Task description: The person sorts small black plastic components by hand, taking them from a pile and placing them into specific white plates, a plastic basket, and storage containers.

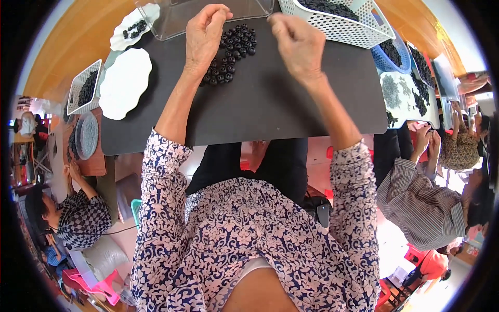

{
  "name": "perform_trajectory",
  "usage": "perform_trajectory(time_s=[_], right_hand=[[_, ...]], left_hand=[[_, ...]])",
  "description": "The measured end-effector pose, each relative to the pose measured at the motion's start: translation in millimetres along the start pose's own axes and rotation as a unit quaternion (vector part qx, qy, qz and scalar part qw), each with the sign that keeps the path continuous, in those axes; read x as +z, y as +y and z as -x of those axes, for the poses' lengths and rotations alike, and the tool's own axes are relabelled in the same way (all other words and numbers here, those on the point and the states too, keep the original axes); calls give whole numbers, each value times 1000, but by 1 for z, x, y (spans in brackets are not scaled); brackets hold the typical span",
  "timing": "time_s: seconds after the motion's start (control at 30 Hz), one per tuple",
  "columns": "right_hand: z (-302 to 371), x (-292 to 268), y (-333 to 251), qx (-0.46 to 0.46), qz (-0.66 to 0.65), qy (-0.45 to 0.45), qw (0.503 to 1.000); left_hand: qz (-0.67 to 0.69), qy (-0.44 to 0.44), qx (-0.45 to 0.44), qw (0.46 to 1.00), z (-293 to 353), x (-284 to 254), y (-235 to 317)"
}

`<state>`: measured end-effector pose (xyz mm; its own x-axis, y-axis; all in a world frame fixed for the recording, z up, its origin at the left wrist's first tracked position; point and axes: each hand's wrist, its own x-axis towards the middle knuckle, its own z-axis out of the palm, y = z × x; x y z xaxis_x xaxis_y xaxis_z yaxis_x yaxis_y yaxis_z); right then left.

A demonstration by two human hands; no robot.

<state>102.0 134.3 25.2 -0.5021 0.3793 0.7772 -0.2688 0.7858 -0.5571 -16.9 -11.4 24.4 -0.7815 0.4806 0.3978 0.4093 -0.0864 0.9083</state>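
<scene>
My left hand (204,41) is raised over the dark table board (249,112), its thumb and forefinger pinched together. Across from it, my right hand (301,46) is curled with the fingertips closed, slightly blurred. Whatever either pinch holds is too small to make out. Between the hands and partly behind my left wrist lies a loose patch of round black beads (240,40), some showing holes. A clear plastic tray (171,32) is at the far edge, just beyond my left hand. Past my right hand stands a white perforated basket (343,32) with dark pieces in it.
On the left are a white scalloped plate (125,86), another plate (118,40) bearing several black beads, and a small white basket (78,107). A blue basket (378,61) of dark pieces stands right. Co-workers sit at tables on both sides.
</scene>
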Motion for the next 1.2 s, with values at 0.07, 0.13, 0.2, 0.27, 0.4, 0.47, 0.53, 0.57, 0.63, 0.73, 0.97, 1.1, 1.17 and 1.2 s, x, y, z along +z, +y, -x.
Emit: perform_trajectory(time_s=[0.07, 0.13, 0.2, 0.27, 0.4, 0.47, 0.53, 0.57, 0.63, 0.73, 0.97, 1.1, 1.17, 1.2], right_hand=[[28, 11, 1, 121, -51, -35, 991], [43, 14, 4, 170, -48, -74, 982], [49, 13, 8, 209, -51, -112, 970], [49, 11, 12, 222, -42, -114, 967], [49, 13, 17, 208, -24, -120, 970], [51, 16, 22, 193, -18, -115, 974], [54, 17, 25, 141, -10, -122, 982], [55, 17, 27, 140, -8, -119, 983], [55, 17, 22, 121, 5, -126, 985], [55, 14, 14, 109, -2, -126, 986], [74, 5, -7, 110, 0, -143, 984], [80, 4, -13, 90, 1, -155, 984], [80, 5, -19, 62, -2, -179, 982], [80, 4, -19, 65, 10, -208, 976]], left_hand=[[-17, -6, 11, 1000, 3, -8, -11], [-111, -21, 92, 989, 19, -25, -13], [-230, -70, 200, 950, 39, -41, -9], [-275, -89, 234, 928, 55, -47, -13], [-329, -154, 219, 905, 77, -44, -14], [-345, -178, 209, 897, 77, -38, -15], [-360, -179, 223, 888, 74, -32, -17], [-376, -180, 234, 879, 73, -30, -19], [-384, -181, 241, 873, 69, -27, -24], [-385, -183, 251, 869, 66, -25, -32], [-365, -162, 246, 883, 70, -16, -31], [-357, -150, 281, 878, 67, -12, -39], [-309, -128, 281, 900, 69, -11, -40], [-305, -126, 282, 901, 70, -9, -41]])
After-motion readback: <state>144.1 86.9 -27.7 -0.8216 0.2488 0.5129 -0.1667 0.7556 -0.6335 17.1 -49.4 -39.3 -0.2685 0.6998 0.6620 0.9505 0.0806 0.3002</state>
